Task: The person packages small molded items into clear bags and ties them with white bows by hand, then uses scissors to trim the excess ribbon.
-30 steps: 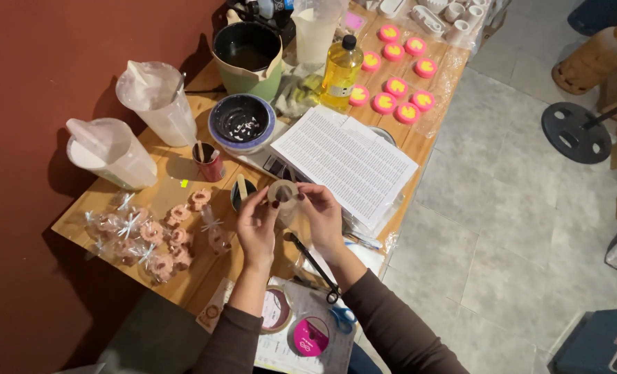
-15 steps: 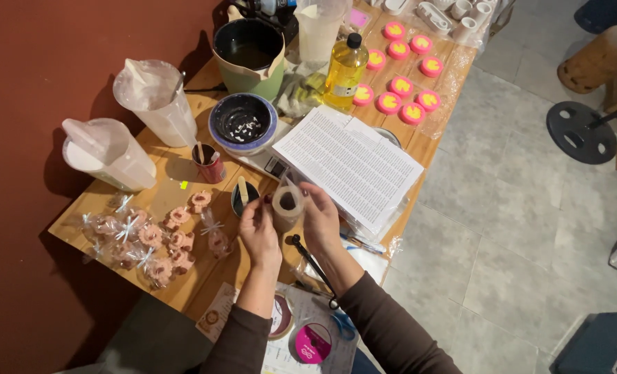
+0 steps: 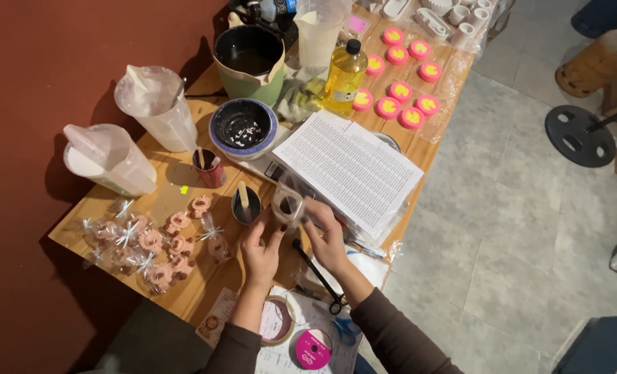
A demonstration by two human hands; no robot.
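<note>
A small clear cellophane bag (image 3: 287, 205) with something dark inside is held just above the worktop (image 3: 184, 298), near the middle of its front half and beside the printed sheet (image 3: 353, 166). The film looks thin and crinkly, stood roughly upright, its contents too small to make out. The left hand (image 3: 261, 249) cups it from below with the grip of thumb and fingers pinched on its lower side; the right hand (image 3: 324, 232) has its fingers closed on the bag's right edge. The step in hand looks like wrapping or closing one little packet, and the next move would probably call for a steady pinch at the neck while the film is gathered. Just left of the bag stands a dark cup with a wooden stick (image 3: 245, 204). Toward the front left corner lie wrapped pink pieces (image 3: 149, 242) tied with pale ribbon. Black tongs (image 3: 319, 277) lie by the right wrist.
</note>
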